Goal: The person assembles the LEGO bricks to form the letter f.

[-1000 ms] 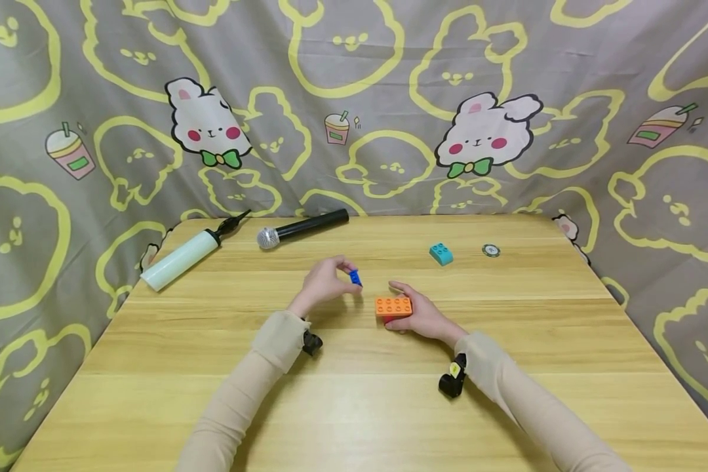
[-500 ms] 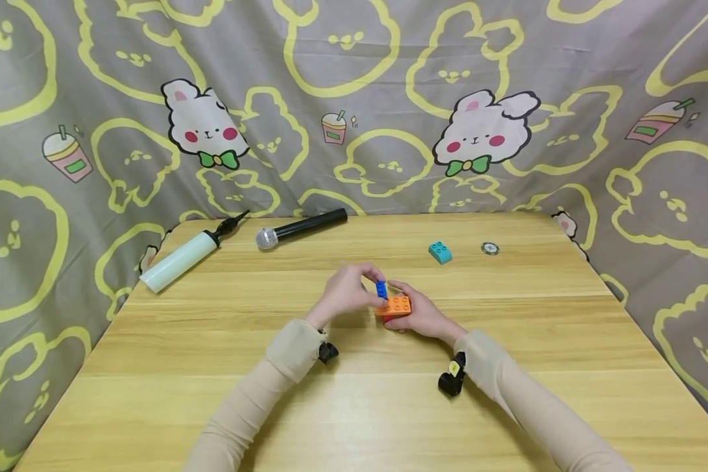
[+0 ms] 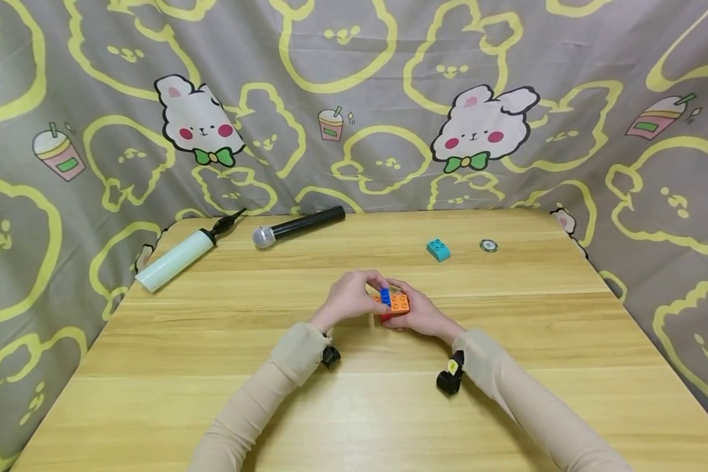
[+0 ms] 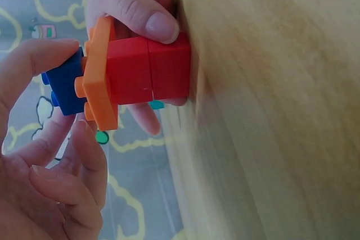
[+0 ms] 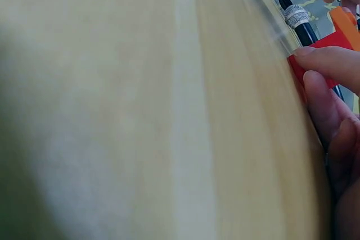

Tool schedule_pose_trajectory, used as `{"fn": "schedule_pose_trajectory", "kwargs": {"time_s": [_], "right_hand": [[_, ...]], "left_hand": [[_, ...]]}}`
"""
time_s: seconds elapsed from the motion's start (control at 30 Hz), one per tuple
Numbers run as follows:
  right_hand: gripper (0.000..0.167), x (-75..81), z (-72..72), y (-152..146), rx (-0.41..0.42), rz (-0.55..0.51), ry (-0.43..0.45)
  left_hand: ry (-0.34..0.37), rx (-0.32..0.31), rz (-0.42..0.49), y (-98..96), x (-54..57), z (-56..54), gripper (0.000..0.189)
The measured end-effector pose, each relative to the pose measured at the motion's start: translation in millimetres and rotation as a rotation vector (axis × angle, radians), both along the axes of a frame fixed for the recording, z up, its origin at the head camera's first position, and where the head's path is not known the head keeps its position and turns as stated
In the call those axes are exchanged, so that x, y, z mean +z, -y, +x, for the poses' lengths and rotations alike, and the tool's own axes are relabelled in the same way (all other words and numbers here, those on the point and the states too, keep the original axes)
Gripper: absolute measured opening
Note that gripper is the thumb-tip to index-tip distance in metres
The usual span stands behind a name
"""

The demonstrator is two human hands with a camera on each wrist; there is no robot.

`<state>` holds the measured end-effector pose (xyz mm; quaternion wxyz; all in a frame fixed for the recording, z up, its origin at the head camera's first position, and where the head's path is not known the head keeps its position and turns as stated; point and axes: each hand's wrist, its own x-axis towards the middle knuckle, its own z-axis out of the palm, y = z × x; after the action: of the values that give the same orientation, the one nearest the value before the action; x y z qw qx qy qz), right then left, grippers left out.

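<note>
A small blue brick [image 4: 66, 85] is pinched between the thumb and fingers of my left hand [image 3: 354, 296]. It sits right at the studs of a flat orange brick [image 4: 102, 77], slightly tilted against it in the left wrist view. Under the orange piece are two stacked red bricks, the upper red brick [image 4: 129, 74] and the lower red brick [image 4: 170, 71], which stands at the tabletop. My right hand [image 3: 421, 311] grips this red stack from the right side, thumb on the near face. In the right wrist view, fingers partly cover the red bricks.
Farther back on the wooden table [image 3: 354, 406] lie a teal brick [image 3: 438, 250] and a round chip [image 3: 488, 245]. At the back left are a black microphone [image 3: 307, 223] and a pale hand pump [image 3: 177, 259]. A patterned curtain [image 3: 389, 65] hangs behind the table.
My left hand has moved right with the blue brick and brought it down onto the top of the orange brick. My right hand keeps its grip on the stack, nearly still.
</note>
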<state>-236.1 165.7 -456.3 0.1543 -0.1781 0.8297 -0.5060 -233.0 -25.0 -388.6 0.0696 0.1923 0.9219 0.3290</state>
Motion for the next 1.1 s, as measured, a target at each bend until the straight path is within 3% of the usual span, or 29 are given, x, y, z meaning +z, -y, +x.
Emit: {"fn": "schedule_pose_trajectory", "kwargs": {"time_s": [0.27,0.57,0.97,1.1], "right_hand": [[0.093,-1.7,-2.2,0.0,0.0,0.024,-0.017],[0.092,-3.8,-4.0,-0.2,-0.013,0.029,-0.007],[0.092,-1.9,-5.4,2.2,-0.011,0.024,-0.009],[0.091,-3.6,-3.8,-0.6,0.004,0.015,-0.011]], "left_hand": [[-0.015,0.004,-0.001,1.8,-5.2,-3.1,0.032],[-0.046,0.018,-0.051,-1.2,-1.8,-4.5,0.033],[-0.006,0.045,-0.084,1.2,0.2,-11.2,0.031],[-0.028,0.021,-0.126,-1.6,-2.5,-10.1,0.033]]}}
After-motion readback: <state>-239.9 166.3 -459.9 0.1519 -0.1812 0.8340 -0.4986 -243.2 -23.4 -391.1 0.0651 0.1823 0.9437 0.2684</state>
